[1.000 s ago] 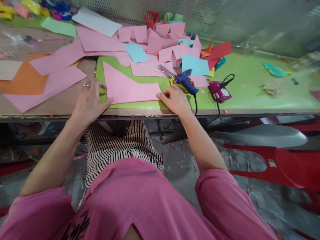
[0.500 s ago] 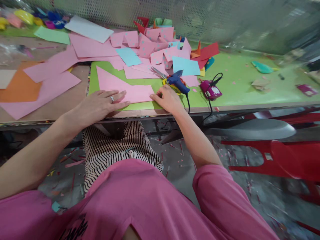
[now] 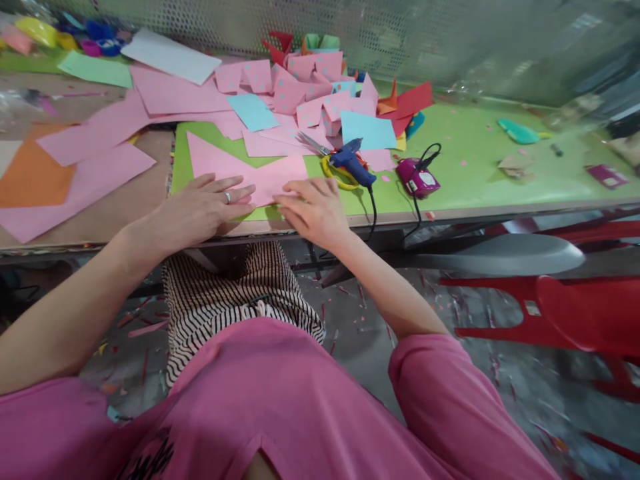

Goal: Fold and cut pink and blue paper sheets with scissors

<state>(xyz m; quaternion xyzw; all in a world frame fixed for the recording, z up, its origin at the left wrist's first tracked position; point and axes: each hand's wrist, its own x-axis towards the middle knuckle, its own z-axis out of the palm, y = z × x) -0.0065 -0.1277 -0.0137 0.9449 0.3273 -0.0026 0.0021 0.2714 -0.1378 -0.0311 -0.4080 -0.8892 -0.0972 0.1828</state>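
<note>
Our left forearm (image 3: 95, 287) reaches in from eight o'clock, and our left hand (image 3: 200, 208) lies palm down, its fingers (image 3: 231, 183) slightly spread and pointing between two and three o'clock. Our right forearm (image 3: 393, 287) slants in from between four and five o'clock; our right hand (image 3: 319, 212) is low, palm down, with gently bent fingers pointing toward ten. The two hands are near each other but apart.

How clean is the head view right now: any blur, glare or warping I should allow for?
Head view: hands and pink sheet fairly clear; soft shadow under the fingers; edges smeared and stretched, worst at far right; pale sheen on the green mat.
</note>
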